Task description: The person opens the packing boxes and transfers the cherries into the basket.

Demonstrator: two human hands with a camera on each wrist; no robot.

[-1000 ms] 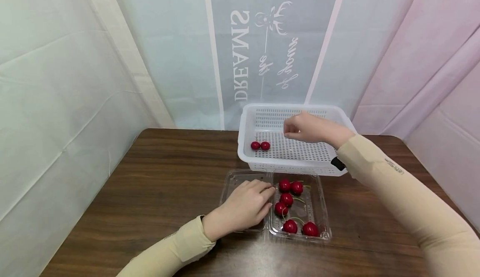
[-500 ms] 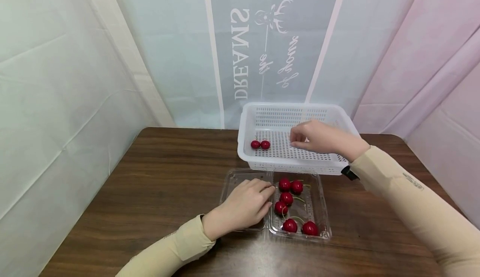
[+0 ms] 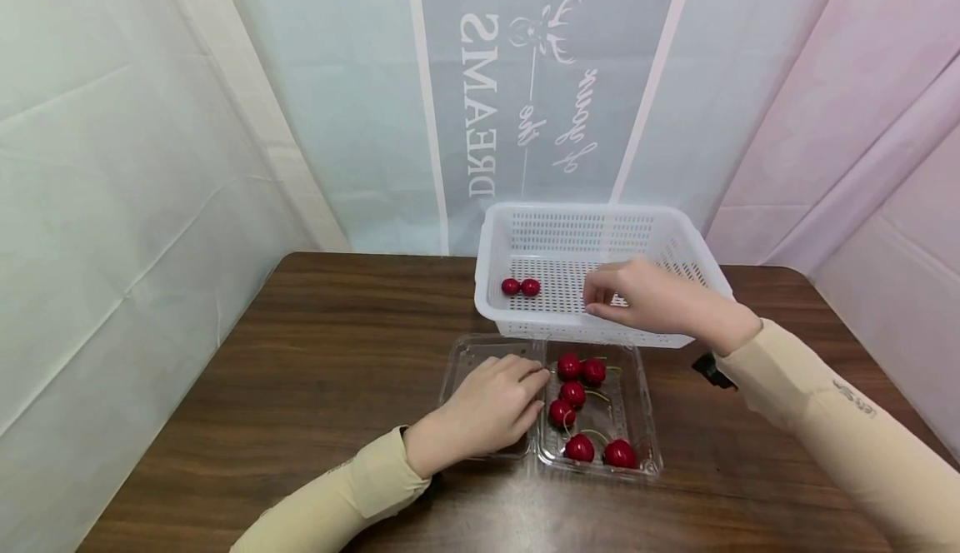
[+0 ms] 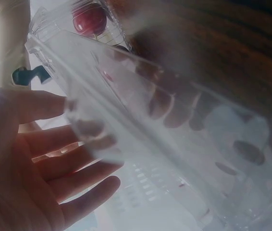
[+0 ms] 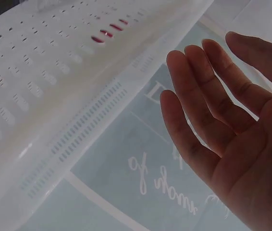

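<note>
Right hand (image 3: 641, 296) now nearer the front basket rim (image 3: 547, 322), two cherries (image 3: 530, 287) leftward

The left hand (image 3: 483, 407) hid part of the clear lid (image 3: 471, 357); the head view's edge cut off the right sleeve (image 3: 840, 424).

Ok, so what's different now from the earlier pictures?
The right hand pulled back and a bit to the right, over the basket. Nothing was picked up or let go. The left hand at the clear box and the cherries stayed put.
</note>
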